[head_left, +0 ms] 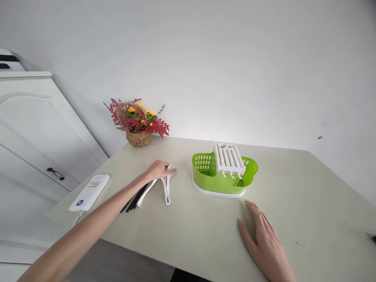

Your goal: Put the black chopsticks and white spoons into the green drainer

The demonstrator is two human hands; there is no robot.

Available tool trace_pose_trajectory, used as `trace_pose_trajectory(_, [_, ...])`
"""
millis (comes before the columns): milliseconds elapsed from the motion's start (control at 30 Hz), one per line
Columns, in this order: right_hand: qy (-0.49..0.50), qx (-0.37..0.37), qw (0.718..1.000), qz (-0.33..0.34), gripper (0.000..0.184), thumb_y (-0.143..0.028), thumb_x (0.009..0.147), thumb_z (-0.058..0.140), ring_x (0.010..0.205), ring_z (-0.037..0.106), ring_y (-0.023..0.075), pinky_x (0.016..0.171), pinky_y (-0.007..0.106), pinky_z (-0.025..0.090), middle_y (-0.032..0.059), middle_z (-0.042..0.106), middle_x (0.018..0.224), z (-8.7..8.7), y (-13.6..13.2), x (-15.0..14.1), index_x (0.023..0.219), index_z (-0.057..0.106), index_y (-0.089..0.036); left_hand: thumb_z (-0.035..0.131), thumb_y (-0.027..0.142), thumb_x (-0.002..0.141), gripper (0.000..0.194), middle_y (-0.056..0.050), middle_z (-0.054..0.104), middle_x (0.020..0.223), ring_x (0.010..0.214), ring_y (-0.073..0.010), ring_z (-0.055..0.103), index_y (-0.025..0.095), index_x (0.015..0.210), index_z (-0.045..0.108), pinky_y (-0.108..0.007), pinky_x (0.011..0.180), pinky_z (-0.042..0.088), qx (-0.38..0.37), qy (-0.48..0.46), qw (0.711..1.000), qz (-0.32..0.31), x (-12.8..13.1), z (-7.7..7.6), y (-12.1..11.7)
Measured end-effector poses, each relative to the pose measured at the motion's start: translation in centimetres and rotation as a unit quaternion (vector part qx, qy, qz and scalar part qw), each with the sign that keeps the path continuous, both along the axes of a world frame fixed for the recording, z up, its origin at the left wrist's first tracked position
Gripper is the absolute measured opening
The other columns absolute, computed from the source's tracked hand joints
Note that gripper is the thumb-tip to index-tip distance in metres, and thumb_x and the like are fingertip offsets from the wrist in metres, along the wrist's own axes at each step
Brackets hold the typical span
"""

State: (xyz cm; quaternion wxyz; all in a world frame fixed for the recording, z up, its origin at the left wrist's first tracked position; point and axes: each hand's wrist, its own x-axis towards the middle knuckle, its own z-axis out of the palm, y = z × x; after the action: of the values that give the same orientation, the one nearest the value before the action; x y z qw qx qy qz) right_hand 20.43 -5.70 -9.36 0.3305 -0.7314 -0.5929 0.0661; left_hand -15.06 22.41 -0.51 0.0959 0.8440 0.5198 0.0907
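My left hand (158, 170) reaches over a small group of utensils on the table. Its fingers are closed at the bowl end of a white spoon (168, 184), with the thumb across it; the other fingertips are partly hidden. More white handles (146, 193) lie under and beside that hand, next to several black chopsticks (138, 197). To the right stands a green plastic utensil basket (216, 180) on a white base, with a white slotted rack (229, 158) with hooks across its top. My right hand (264, 239) rests on the table in front of the basket, fingers stretched out, holding nothing.
At the back left is a wicker basket (138, 139) of red and yellow flowers. A white power bank (89, 193) with a cable lies near the table's left edge. Beside the table stands a white cabinet (38, 129). The table (296, 184) meets a wall behind.
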Motion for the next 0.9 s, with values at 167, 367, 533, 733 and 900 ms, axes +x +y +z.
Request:
trace_pose_trajectory(167, [0.005,0.005,1.0,0.01,0.056,-0.052,0.102,0.044,0.146,0.047,0.0302,0.115,0.054,0.045,0.0069,0.053,0.156,0.0,0.0,0.1,0.152,0.04,-0.028,0.057,0.067,0.086,0.048,-0.005,0.069,0.064,0.064,-0.0226,0.064,0.024,0.066,0.068,-0.029,0.057,0.028,0.039,0.026,0.998,0.049,0.6,-0.2,-1.4])
trace_pose_trajectory(367, [0.005,0.021,1.0,0.017,0.054,-0.05,0.102,0.044,0.147,0.046,0.03,0.117,0.054,0.044,0.0077,0.054,0.155,0.0,0.0,0.2,0.151,0.043,-0.028,0.055,0.066,0.089,0.044,-0.006,0.076,0.083,0.08,-0.0263,0.07,0.025,0.078,0.068,-0.03,0.061,0.034,0.092,0.034,0.992,0.08,1.2,-0.7,-2.9])
trace_pose_trajectory(533, [0.001,0.037,0.999,0.026,0.054,-0.049,0.102,0.045,0.147,0.046,0.0304,0.119,0.055,0.042,0.0096,0.054,0.155,-0.2,0.1,0.2,0.15,0.043,-0.025,0.056,0.063,0.093,0.042,-0.006,0.076,0.101,0.09,-0.0243,0.07,0.023,0.089,0.068,-0.03,0.071,0.044,0.145,0.004,0.988,0.059,1.3,0.9,-3.4])
trace_pose_trajectory(733, [0.0,0.049,0.998,0.029,0.052,-0.047,0.103,0.044,0.147,0.046,0.0304,0.118,0.055,0.043,0.011,0.054,0.154,-0.5,0.3,0.1,0.149,0.045,-0.023,0.056,0.05,0.099,0.03,-0.008,0.072,0.103,0.097,-0.0234,0.068,0.021,0.101,0.064,-0.036,0.09,0.051,0.255,-0.154,0.955,-0.001,7.8,8.7,-5.7])
trace_pose_trajectory(900, [0.003,0.071,0.997,0.038,0.049,-0.045,0.103,0.044,0.147,0.046,0.0298,0.118,0.056,0.043,0.0107,0.056,0.153,-0.4,0.5,0.0,0.148,0.045,-0.024,0.049,0.053,0.103,0.038,-0.014,0.07,0.123,0.121,-0.0299,0.064,0.023,0.125,0.059,-0.049,0.107,0.048,0.297,-0.165,0.926,-0.165,18.3,11.6,-11.6])
